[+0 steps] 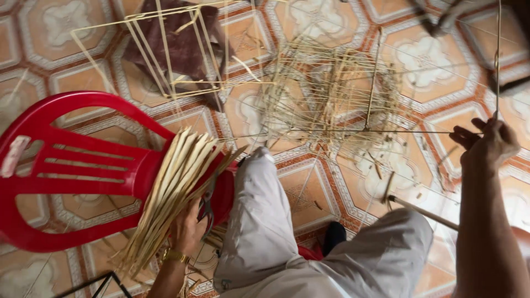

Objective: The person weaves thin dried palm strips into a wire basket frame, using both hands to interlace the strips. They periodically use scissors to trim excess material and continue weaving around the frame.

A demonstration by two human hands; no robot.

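Left hand point(187, 229) lowered gripping pliers point(207, 205), right hand point(488, 144) raised pinching stick point(498, 60)

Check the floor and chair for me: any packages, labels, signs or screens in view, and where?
None: no package, label, sign or screen shows.
Nearest thing: a pale blank strip on the red plastic chair, far left edge, oblong, off-white, too blurred to tell what it is.

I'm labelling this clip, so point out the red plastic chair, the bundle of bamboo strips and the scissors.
red plastic chair point(83, 160): head view, slatted backrest.
bundle of bamboo strips point(168, 193): head view, middle of the strips.
scissors point(208, 205): head view, handle by the left hand point(187, 229).
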